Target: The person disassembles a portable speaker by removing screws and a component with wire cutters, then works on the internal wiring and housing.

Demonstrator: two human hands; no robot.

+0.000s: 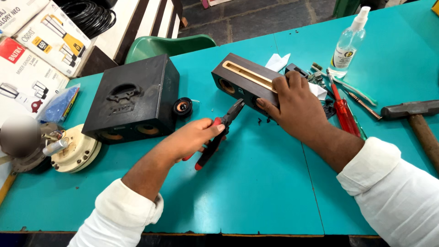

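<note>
Beside the black box (132, 98), pliers (219, 132) near the speaker (244, 82) (hammer (418, 121) apart).

Box speaker (132, 98) left of long speaker (244, 82), pliers (219, 132) between, hammer (418, 121) far right.
</note>
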